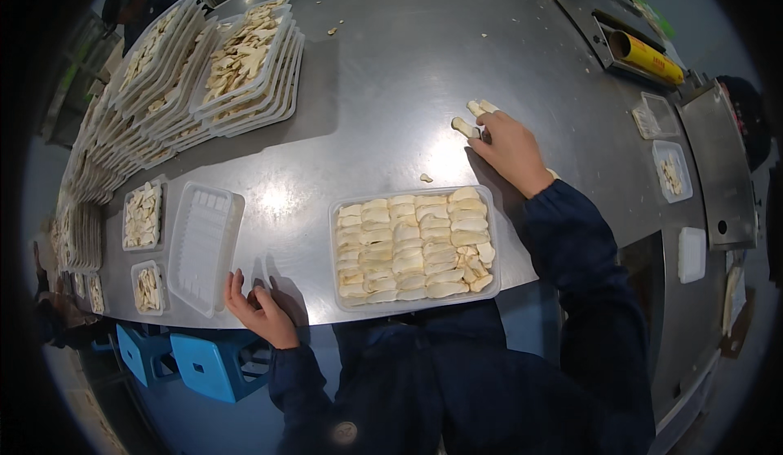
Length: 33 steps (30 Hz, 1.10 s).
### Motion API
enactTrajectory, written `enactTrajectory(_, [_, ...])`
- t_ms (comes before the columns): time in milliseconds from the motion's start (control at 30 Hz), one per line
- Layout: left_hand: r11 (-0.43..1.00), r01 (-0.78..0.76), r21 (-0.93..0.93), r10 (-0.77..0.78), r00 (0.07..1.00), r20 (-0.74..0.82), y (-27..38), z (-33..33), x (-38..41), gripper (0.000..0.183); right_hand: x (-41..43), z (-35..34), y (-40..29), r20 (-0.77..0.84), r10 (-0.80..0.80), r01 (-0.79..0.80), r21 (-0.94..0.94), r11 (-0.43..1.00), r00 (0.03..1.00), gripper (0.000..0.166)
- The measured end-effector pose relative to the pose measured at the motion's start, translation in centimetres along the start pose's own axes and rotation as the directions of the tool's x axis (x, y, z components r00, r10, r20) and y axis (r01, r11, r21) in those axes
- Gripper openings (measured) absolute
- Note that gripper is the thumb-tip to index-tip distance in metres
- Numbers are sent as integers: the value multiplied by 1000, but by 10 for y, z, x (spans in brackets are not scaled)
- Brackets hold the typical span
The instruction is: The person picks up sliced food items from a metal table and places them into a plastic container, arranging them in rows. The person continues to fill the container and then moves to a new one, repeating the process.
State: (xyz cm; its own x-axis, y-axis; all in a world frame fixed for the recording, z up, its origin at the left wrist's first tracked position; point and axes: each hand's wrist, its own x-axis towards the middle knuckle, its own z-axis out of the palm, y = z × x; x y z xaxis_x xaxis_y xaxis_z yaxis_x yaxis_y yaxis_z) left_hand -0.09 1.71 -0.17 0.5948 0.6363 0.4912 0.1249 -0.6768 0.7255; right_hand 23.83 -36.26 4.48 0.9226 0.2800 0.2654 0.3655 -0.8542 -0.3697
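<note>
Directly before me lies a clear plastic tray point(496, 241) packed with rows of pale mushroom slices; small broken bits fill its lower right corner. My right hand point(511, 152) is beyond the tray, thumb and fingers down at a few loose mushroom pieces point(465, 128) on the steel table; whether it grips one cannot be told. A small mushroom scrap point(426, 178) lies between tray and hand. My left hand point(260, 311) is at the table's near edge with fingers apart and holding nothing, beside an empty clear plastic tray point(202, 247).
Tall stacks of filled trays point(244, 57) stand at the left on the steel table point(391, 76). Smaller filled trays point(142, 216) are nearer. At the right are a yellow film roll point(654, 60) and small trays point(671, 170). Blue stools point(214, 363) stand below; people are at both sides.
</note>
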Motion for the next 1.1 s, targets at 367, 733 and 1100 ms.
enactTrajectory(367, [1000,19,-10,-19,1000,-2,3,0,-2,36,-19,-19,34,160,-10,-28,230,973,987,20])
enactTrajectory(733, [1000,5,-3,-5,1000,6,2,2,0,38,-46,-22,20,22,13,-14,31,999,1000,18])
enactTrajectory(1100, [1000,-4,-5,4,1000,21,1,1,-1,38,-117,-51,-51,224,-336,286,226,931,915,22])
